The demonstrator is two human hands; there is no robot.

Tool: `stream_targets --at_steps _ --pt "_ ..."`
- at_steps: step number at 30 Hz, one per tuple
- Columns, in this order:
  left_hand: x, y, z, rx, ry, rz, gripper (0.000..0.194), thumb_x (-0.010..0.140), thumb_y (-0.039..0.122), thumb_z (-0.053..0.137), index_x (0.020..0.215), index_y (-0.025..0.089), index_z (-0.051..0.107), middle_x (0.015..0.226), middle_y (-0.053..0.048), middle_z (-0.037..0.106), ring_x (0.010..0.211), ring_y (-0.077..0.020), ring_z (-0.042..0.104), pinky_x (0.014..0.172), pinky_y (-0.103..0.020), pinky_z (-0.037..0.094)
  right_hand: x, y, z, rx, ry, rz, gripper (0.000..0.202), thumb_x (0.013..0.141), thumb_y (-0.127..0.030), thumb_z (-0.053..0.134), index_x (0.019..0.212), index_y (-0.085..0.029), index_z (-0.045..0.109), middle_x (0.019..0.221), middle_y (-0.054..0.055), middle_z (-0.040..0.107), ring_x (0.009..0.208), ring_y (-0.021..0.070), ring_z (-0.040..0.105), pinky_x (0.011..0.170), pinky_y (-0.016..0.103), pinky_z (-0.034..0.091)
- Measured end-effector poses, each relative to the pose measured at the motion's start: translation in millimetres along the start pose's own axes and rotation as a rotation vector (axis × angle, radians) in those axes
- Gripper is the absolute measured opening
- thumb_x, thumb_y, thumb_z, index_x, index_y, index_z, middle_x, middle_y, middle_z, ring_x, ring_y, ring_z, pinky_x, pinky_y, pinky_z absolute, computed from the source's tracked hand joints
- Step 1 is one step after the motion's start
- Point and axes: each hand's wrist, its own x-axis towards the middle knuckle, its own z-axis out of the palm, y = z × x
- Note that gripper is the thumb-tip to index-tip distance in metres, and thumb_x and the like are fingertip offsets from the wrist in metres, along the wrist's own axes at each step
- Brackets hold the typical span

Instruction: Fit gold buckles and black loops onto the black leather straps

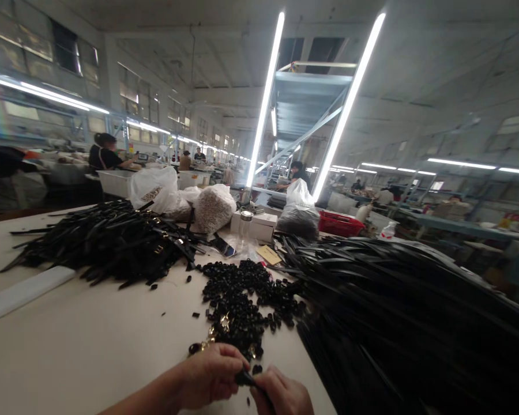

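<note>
Low at the front of the table, my left hand point(211, 372) pinches the end of a black strap point(245, 378). My right hand point(283, 392) is closed round the same strap just to the right, and the strap runs down under its fingers. Whether a small loop or buckle sits at the pinched end I cannot make out. Right beyond my hands lies a heap of small black loops point(237, 294). Several gold buckles point(225, 323) lie at the near side of that heap.
A big pile of long black straps point(393, 305) covers the right side. Straps with gold buckles point(112, 242) are heaped at the left, behind a white bar point(30, 291). Filled plastic bags point(216, 207), a glass jar point(245, 227) and a red basket point(339, 223) stand at the back.
</note>
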Motion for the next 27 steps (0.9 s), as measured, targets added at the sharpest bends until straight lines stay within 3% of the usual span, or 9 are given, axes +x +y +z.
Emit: stream_targets --at_steps 6,13,17,20,24,27 --pt "-1.5 3.3 9.0 0.282 0.125 0.231 0.029 0.062 0.031 0.081 0.08 0.013 0.066 0.065 -0.002 0.064 0.054 -0.01 0.056 0.053 -0.02 0.043 10.4 -21.4 -15.2 -0.094 -0.089 0.185 0.019 0.095 -0.024 0.045 0.083 -0.019 0.058 0.067 0.003 0.06 0.059 0.0147 0.057 0.057 0.024 0.036" --pt "-10.2 4.7 14.9 0.307 0.06 0.184 0.033 0.063 0.028 0.08 0.09 0.014 0.067 0.075 -0.003 0.067 0.062 -0.0111 0.059 0.064 -0.024 0.047 9.9 -22.2 -10.5 0.031 -0.139 0.308 0.015 0.094 -0.025 0.048 0.085 -0.019 0.059 0.075 0.003 0.064 0.068 0.0152 0.06 0.064 0.025 0.039" --pt "-12.4 5.4 16.2 0.392 0.039 0.223 0.027 0.065 0.028 0.077 0.085 0.013 0.066 0.064 -0.001 0.063 0.058 -0.0112 0.057 0.057 -0.023 0.044 11.9 -24.3 -11.6 0.053 -0.178 0.273 0.017 0.094 -0.026 0.048 0.083 -0.02 0.059 0.071 0.002 0.062 0.064 0.0146 0.059 0.061 0.025 0.038" --pt "-8.4 16.7 6.4 0.386 0.057 0.283 0.025 0.064 0.027 0.076 0.081 0.013 0.064 0.062 -0.001 0.062 0.054 -0.0104 0.055 0.052 -0.021 0.041 12.4 -20.3 -17.0 0.044 -0.195 0.249 0.016 0.094 -0.026 0.046 0.085 -0.02 0.059 0.071 0.002 0.062 0.063 0.0148 0.059 0.06 0.025 0.037" --pt "-7.1 47.4 -22.0 0.247 0.29 0.405 0.026 0.06 0.027 0.075 0.078 0.014 0.061 0.066 0.001 0.059 0.053 -0.0076 0.052 0.053 -0.02 0.041 9.3 -3.4 -20.3 -0.035 -0.151 0.229 0.016 0.093 -0.028 0.046 0.083 -0.021 0.058 0.068 0.001 0.061 0.058 0.0148 0.058 0.057 0.026 0.037" --pt "-14.6 63.6 -44.4 0.405 0.399 0.482 0.025 0.062 0.028 0.072 0.08 0.014 0.062 0.069 0.001 0.059 0.057 -0.0093 0.053 0.057 -0.023 0.043 7.1 7.0 -19.1 -0.075 -0.136 0.243 0.017 0.092 -0.029 0.046 0.082 -0.022 0.058 0.067 0.001 0.063 0.057 0.0152 0.059 0.056 0.026 0.038"
